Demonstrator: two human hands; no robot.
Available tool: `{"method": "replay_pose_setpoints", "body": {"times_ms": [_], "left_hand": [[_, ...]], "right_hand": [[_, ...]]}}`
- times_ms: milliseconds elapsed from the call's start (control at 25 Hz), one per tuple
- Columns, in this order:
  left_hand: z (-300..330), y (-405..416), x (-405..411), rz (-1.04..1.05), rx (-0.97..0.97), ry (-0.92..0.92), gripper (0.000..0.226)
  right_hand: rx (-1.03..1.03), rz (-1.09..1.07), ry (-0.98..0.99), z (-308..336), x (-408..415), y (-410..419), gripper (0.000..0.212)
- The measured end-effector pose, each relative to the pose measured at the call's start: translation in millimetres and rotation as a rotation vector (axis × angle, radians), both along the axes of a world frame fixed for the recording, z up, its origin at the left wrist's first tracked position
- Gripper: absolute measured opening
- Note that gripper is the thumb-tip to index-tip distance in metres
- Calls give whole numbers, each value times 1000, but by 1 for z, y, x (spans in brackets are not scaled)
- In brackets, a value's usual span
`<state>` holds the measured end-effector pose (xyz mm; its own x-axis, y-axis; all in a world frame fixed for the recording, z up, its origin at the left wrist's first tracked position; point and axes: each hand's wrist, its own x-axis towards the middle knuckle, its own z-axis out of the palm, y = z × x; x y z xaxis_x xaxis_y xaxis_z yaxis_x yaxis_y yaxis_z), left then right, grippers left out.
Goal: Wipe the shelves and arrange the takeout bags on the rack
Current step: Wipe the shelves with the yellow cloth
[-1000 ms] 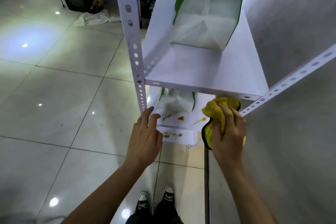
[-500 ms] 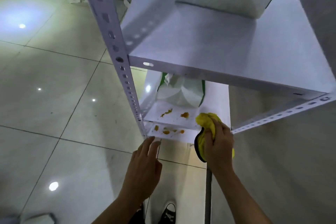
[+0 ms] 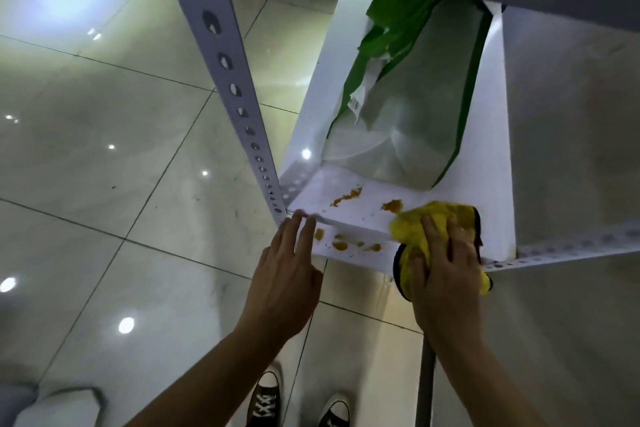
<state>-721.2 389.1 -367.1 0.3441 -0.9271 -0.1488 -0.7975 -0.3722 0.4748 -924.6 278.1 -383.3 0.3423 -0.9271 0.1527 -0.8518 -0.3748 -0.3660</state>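
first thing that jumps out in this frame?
The orange-brown spills on the white lower shelf, with more smears on the ledge just below. At the shelf's right front, the right hand presses a yellow cloth down. Behind stands a green and clear takeout bag.

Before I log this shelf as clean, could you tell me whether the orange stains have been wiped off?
No, orange stains are on the shelf, left of the cloth under the right hand.
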Motion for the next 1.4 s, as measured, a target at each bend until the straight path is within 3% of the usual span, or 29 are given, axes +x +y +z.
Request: {"method": "replay_pose_setpoints", "body": {"times_ms": [120, 400, 680, 840, 960, 1080, 1200, 1400], "left_hand": [[2, -4, 9, -34, 37, -37, 78], [18, -3, 27, -41, -114, 10, 58], [24, -10, 29, -12, -161, 41, 43], [24, -13, 30, -55, -187, -26, 51], [11, -14, 27, -64, -96, -74, 63], [9, -12, 22, -76, -28, -101, 69], [4, -12, 19, -58, -18, -110, 71], [-3, -15, 12, -45, -16, -123, 72]], "right_hand": [[63, 111, 2, 4, 26, 16, 54], [86, 284, 137, 14, 108, 2, 50], [121, 175, 71, 21, 113, 9, 47], [146, 10, 182, 20, 109, -8, 49], [171, -46, 210, 21, 104, -8, 52], [197, -144, 233, 24, 57, 8, 53], [244, -264, 250, 26, 20, -27, 54], [275, -332, 123, 25, 8, -89, 56]]}}
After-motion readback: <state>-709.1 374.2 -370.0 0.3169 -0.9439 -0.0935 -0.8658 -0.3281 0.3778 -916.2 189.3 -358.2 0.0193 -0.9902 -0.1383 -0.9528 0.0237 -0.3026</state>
